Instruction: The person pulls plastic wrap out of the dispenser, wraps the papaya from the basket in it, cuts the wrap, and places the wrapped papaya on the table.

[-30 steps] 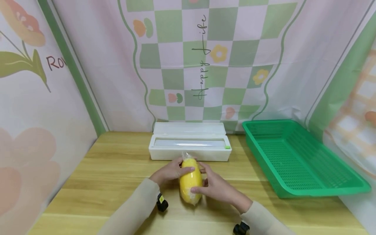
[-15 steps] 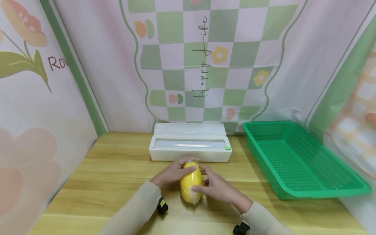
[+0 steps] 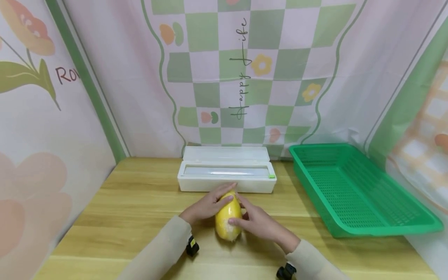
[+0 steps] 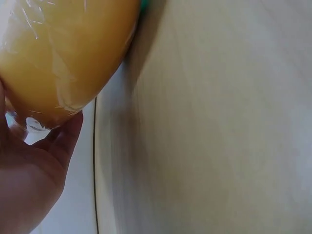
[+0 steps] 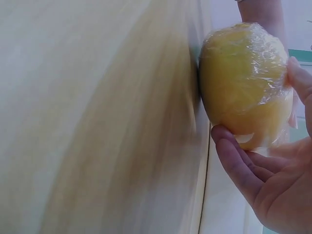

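A yellow oblong fruit [image 3: 228, 217] wrapped in clear cling film lies between both hands, long side pointing away from me. My left hand [image 3: 210, 204] holds its far end, thumb on top and fingers reaching over the tip. On the right side my right hand [image 3: 259, 221] grips it, thumb across the near part and fingers around the far side. Wrinkled film [image 5: 263, 63] covers the near end in the right wrist view. In the left wrist view the film looks smooth along the fruit's side, with a loose bit [image 4: 36, 125] at the fingers.
Just beyond the hands stands a white cling film dispenser [image 3: 225, 184], lid raised, with a green slider [image 3: 271, 176] at its right end. A green plastic basket [image 3: 315, 194] sits at the right on the wooden table [image 3: 140, 198]. Patterned cloth [image 3: 203, 70] hangs behind.
The film tail sticking up at the fruit's far end has gone down under my left hand, whose fingers now stretch over that end. My right hand has hardly moved.
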{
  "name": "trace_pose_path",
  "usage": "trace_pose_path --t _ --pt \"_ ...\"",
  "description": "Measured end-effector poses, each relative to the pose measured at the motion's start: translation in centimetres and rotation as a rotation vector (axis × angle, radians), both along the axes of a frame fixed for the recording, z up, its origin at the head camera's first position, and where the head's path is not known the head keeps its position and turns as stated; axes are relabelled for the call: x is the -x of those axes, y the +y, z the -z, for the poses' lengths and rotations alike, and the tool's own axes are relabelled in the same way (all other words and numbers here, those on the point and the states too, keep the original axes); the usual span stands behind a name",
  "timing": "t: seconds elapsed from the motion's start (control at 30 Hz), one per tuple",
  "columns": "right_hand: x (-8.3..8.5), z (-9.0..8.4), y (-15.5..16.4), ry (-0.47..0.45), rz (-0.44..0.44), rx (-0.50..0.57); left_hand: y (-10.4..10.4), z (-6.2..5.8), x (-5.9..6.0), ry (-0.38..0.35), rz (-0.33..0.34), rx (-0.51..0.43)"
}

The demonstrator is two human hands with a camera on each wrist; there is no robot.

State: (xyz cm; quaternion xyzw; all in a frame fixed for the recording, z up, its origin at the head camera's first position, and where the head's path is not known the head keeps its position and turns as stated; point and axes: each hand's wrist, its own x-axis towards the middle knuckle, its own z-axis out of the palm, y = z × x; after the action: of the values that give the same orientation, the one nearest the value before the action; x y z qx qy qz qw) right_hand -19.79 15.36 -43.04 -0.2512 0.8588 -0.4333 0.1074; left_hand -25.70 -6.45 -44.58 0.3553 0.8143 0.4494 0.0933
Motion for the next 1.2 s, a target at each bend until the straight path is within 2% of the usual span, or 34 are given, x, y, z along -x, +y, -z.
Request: trace_pose_path --t 0.2,0.47,0.63,0.9,1.03,1.2 --pt "0.0 0.0 -0.1 0.073 -0.005 -0.011 -0.1 0.2 0.3 0.008 -0.019 0.019" --pt "1.2 -0.5 0.2 0.031 -0.113 -0.008 -0.2 0.1 0.0 0.003 -0.025 0.019" --pt "1.8 -0.7 0.3 -0.020 -0.173 -0.010 -0.1 0.1 -0.3 0.001 -0.053 0.015" --pt "2.1 -0.6 0.3 -0.097 -0.128 -0.042 -0.4 -0.1 -1.1 0.035 -0.096 0.087" --pt "2.2 -0.6 0.3 -0.120 -0.096 -0.044 -1.0 -0.9 -1.9 0.014 -0.068 0.152" --pt "2.2 -0.5 0.3 -0.125 -0.078 -0.029 -1.2 -1.4 -2.4 0.070 -0.038 0.221"
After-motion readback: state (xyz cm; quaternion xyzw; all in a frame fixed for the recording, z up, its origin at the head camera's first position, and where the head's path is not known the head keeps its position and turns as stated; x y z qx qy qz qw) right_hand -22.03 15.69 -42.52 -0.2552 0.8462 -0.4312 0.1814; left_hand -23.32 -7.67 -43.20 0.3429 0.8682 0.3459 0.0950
